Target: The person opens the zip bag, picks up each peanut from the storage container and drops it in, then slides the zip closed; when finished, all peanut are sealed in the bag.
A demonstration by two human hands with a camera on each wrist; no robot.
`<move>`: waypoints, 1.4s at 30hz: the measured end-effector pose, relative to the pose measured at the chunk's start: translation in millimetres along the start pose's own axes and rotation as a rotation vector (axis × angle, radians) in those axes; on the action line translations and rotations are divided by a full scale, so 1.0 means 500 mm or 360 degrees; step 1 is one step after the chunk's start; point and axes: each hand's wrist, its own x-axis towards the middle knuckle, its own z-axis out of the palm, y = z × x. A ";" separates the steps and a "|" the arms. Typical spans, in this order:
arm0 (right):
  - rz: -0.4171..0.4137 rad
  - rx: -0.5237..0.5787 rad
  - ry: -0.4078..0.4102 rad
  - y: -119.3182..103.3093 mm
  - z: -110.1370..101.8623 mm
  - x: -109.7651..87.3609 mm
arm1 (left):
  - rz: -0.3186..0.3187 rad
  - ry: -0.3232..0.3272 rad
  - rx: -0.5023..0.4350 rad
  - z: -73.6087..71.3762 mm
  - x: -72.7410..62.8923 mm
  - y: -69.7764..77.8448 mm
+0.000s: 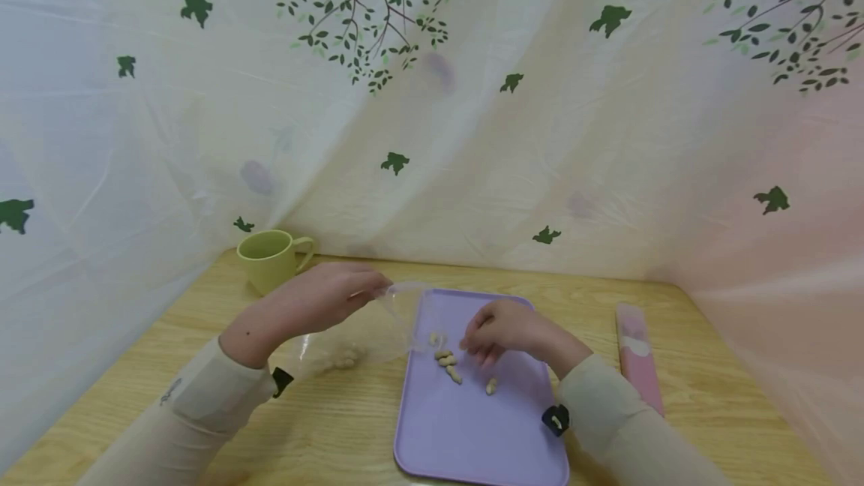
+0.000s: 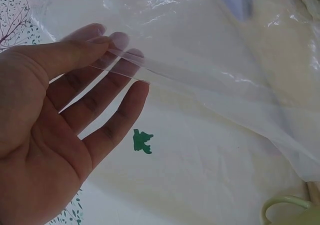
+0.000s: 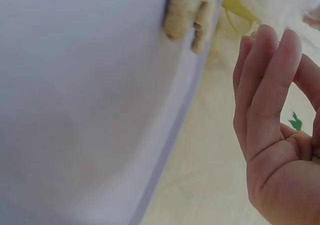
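Note:
My left hand [image 1: 331, 295] pinches the edge of a clear plastic bag [image 2: 210, 80] between thumb and fingers. The bag stretches toward the lilac tray [image 1: 472, 441], and peanuts [image 1: 346, 358] lie in its lower part. Over the tray is my right hand [image 1: 509, 328], fingers bent and fingertips pointing toward the bag. In the right wrist view a small tan bit [image 3: 253, 35] shows behind the fingertips; I cannot tell whether they hold it. Several peanuts [image 1: 445, 358] lie on the tray near that hand, with another peanut [image 1: 491, 386] apart from them.
A green mug [image 1: 266, 265] stands at the back left, behind my left hand. Right of the tray lies a long pink packet [image 1: 637, 366] on the wooden table [image 1: 324, 426]. A pale curtain [image 1: 472, 186] with leaf prints hangs behind and along both sides.

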 end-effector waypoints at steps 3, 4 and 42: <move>-0.0011 0.0039 0.0012 -0.005 -0.012 -0.007 | -0.0001 -0.0002 -0.0004 0.001 0.000 -0.001; -0.0020 0.0044 0.0016 -0.006 -0.015 -0.009 | 0.0000 0.0000 -0.0005 0.001 0.000 -0.001; -0.0248 0.0163 -0.0034 -0.132 0.041 -0.023 | 0.0007 -0.0020 0.0011 -0.001 -0.003 0.006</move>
